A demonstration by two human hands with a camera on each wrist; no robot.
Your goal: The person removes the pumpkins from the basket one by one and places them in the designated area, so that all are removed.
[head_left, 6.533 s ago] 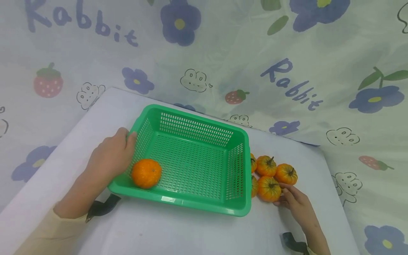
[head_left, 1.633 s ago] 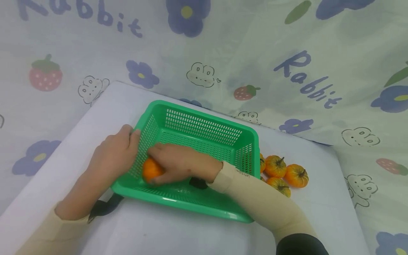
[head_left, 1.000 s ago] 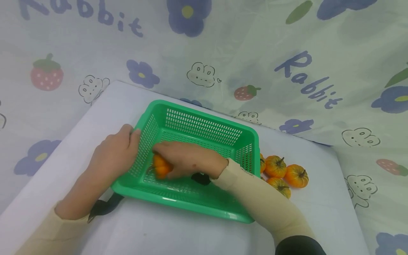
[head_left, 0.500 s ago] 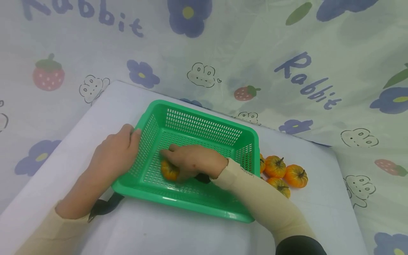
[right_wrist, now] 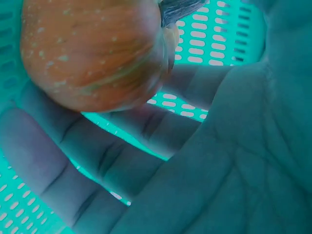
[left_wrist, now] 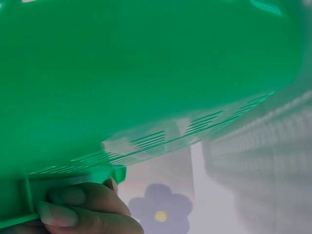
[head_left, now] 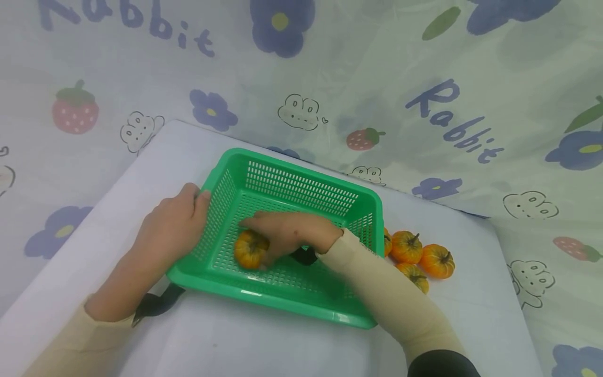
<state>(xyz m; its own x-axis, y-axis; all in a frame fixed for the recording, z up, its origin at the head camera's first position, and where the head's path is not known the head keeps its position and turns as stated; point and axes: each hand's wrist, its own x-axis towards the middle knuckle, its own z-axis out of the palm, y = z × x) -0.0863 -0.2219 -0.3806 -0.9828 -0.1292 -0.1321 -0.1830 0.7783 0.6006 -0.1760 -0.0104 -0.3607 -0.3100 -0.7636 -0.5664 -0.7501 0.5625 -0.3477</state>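
Observation:
My left hand [head_left: 167, 225] grips the left rim of a green plastic basket [head_left: 282, 301]; in the left wrist view its curled fingers [left_wrist: 87, 212] hook under the rim. Inside the basket, towards its left, sits one small orange pumpkin [head_left: 248, 250] with yellowish-green streaks. My right hand [head_left: 289, 230] reaches in over the front right side and lies beside this pumpkin, fingers spread. From the right wrist, the fingers [right_wrist: 112, 158] look nearly straight along the pumpkin's side, its dark stem [right_wrist: 178, 9] pointing away. The thumb is out of sight there.
Several more small pumpkins [head_left: 437, 261] lie on the white table [head_left: 471, 314] against the basket's right side, some partly hidden by the basket and the right sleeve [head_left: 391, 293]. A patterned cloth [head_left: 330, 63] hangs behind the table.
The right hand has gone from the pumpkins outside into the basket. The pumpkin inside has shifted right from the left front corner and turned; the right fingers have loosened from it. The left hand stays on the rim.

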